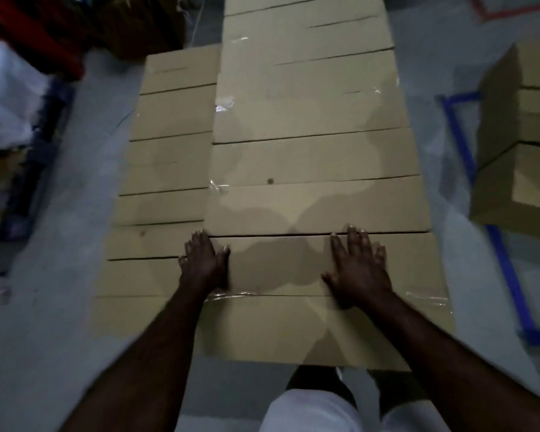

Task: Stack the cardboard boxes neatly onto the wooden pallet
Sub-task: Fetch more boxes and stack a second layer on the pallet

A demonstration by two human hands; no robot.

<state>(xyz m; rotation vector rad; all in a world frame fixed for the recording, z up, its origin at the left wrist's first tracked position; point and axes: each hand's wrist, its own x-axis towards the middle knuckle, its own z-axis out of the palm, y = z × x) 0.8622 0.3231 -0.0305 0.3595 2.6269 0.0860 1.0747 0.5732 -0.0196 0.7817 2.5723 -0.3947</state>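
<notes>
A long upper row of sealed cardboard boxes (312,157) runs away from me down the middle of the head view. A lower row of boxes (166,169) lies along its left side. The nearest box (281,263) has clear tape over its seam. My left hand (205,260) lies flat at that box's left edge, fingers spread. My right hand (357,266) presses flat on its top, right of centre. Neither hand grips anything. The wooden pallet is hidden under the boxes.
Another pile of cardboard boxes (518,138) stands at the right, inside blue tape lines (508,269) on the grey floor. A white plastic sheet (7,98) and a red object (44,39) lie at the far left. My white-clad knees (312,410) are at the bottom.
</notes>
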